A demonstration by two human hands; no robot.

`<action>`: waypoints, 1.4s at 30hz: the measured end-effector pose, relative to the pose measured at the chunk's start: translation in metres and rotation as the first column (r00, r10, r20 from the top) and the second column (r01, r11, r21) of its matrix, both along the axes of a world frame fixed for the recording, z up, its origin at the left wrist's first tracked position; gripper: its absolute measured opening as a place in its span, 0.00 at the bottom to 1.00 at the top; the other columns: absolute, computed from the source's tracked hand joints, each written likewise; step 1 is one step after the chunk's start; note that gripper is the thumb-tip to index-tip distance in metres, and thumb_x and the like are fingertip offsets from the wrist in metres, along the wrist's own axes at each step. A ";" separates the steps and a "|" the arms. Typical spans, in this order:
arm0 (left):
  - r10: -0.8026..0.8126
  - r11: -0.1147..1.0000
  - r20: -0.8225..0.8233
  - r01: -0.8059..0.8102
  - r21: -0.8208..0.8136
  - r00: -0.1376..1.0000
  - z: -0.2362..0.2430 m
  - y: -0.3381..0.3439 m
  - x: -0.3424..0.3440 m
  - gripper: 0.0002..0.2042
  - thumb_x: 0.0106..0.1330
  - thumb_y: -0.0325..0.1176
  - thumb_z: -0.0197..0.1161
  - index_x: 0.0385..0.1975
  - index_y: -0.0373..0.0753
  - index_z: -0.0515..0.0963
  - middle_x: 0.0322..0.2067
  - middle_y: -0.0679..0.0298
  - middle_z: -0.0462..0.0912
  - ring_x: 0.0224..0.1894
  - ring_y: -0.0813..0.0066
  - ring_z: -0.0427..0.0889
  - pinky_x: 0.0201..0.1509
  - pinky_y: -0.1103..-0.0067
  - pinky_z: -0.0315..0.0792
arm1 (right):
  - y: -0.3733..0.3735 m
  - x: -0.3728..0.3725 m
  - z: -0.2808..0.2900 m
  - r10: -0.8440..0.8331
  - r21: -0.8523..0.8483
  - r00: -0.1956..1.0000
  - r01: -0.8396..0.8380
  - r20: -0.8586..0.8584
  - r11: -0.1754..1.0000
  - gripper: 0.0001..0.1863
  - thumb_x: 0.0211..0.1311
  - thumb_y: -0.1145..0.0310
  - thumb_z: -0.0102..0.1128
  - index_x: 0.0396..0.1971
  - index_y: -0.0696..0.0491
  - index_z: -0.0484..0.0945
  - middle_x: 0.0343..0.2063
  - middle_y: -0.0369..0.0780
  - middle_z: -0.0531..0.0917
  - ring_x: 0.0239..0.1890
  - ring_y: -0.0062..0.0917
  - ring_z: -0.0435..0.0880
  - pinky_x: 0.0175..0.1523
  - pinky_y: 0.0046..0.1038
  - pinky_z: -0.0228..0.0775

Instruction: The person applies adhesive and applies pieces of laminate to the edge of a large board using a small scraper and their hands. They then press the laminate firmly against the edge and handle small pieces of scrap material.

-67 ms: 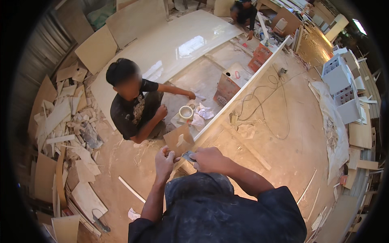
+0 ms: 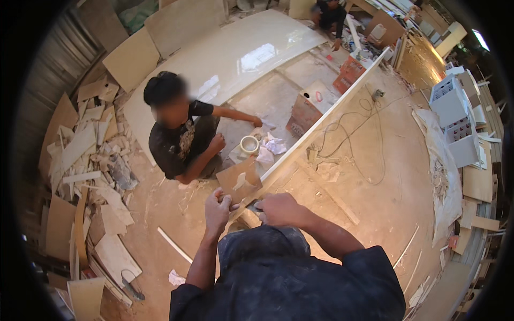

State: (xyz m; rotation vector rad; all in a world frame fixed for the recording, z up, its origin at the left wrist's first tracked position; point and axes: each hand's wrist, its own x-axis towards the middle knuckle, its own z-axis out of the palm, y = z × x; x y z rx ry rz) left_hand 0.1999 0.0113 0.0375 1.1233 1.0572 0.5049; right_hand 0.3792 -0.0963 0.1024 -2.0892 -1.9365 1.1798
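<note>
Someone in a dark, dusty shirt has both hands busy just below the middle of the frame. The left hand (image 2: 216, 213) has its fingers clamped on the lower left edge of a brown board (image 2: 230, 175), a small flat piece with a pale smear (image 2: 242, 180) across its face. The board sits near the centre of the frame, tilted. Just right of it, the right hand (image 2: 282, 209) has its fingers closed around a small scraper (image 2: 252, 204); most of the tool is hidden by the hand, and I can't tell from here whether the blade touches the board.

Beyond the board, a long pale panel (image 2: 326, 120) runs on a slant toward the upper right. On its left side lie a round pale-rimmed tub (image 2: 249, 138) and crumpled white cloths (image 2: 274, 145), with a reddish box (image 2: 303, 119) farther up.

A co-worker (image 2: 183, 140) in a dark T-shirt crouches left of centre, one arm stretched toward the tub. Behind them a big glossy sheet (image 2: 230, 96) spreads across the upper middle. Broken offcuts (image 2: 80, 144) are heaped along the left, a loose cable (image 2: 342, 131) loops over the floor (image 2: 383, 206) right of centre, and white crates (image 2: 448, 99) stand at the upper right.
</note>
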 end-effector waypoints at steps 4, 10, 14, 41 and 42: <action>0.096 0.984 -0.065 -0.084 0.159 0.993 0.013 0.033 -0.027 0.13 0.65 0.24 0.52 0.47 0.29 0.74 0.25 0.68 0.75 0.30 0.82 0.79 0.34 0.82 0.80 | -0.011 0.007 -0.065 -0.178 -0.049 0.944 0.171 -0.277 0.984 0.24 0.57 0.60 0.55 0.54 0.48 0.77 0.41 0.50 0.81 0.38 0.39 0.83 0.41 0.38 0.74; 0.320 0.946 0.014 -0.319 -0.051 0.947 0.016 0.051 -0.114 0.16 0.67 0.26 0.52 0.54 0.29 0.69 0.35 0.61 0.80 0.39 0.72 0.84 0.40 0.80 0.81 | -0.025 -0.026 -0.130 -0.689 -0.660 0.017 0.272 -0.724 0.700 0.29 0.64 0.70 0.47 0.66 0.53 0.61 0.51 0.47 0.76 0.41 0.29 0.83 0.40 0.25 0.78; 0.347 0.933 -0.003 -0.345 -0.098 0.938 0.001 0.048 -0.157 0.17 0.67 0.28 0.52 0.54 0.28 0.68 0.40 0.57 0.81 0.41 0.70 0.84 0.40 0.80 0.81 | -0.024 -0.081 -0.180 -0.734 -0.668 -0.038 0.449 -0.678 0.593 0.29 0.65 0.70 0.50 0.67 0.51 0.60 0.58 0.49 0.70 0.48 0.31 0.80 0.43 0.30 0.79; 0.270 0.943 -0.042 -0.273 -0.188 0.962 -0.017 0.055 -0.235 0.16 0.68 0.28 0.52 0.52 0.27 0.69 0.40 0.55 0.80 0.41 0.70 0.84 0.41 0.79 0.81 | 0.012 -0.179 -0.199 -0.306 0.046 0.901 0.307 0.309 0.951 0.27 0.55 0.70 0.54 0.58 0.44 0.71 0.43 0.49 0.75 0.41 0.44 0.81 0.41 0.44 0.75; 0.278 0.942 -0.039 -0.280 -0.185 0.960 -0.017 0.055 -0.235 0.16 0.68 0.28 0.52 0.52 0.27 0.69 0.40 0.55 0.80 0.41 0.69 0.84 0.41 0.80 0.81 | 0.013 -0.179 -0.196 -0.288 0.016 0.902 0.299 0.321 0.954 0.27 0.55 0.70 0.54 0.58 0.44 0.71 0.42 0.49 0.75 0.40 0.44 0.81 0.40 0.44 0.75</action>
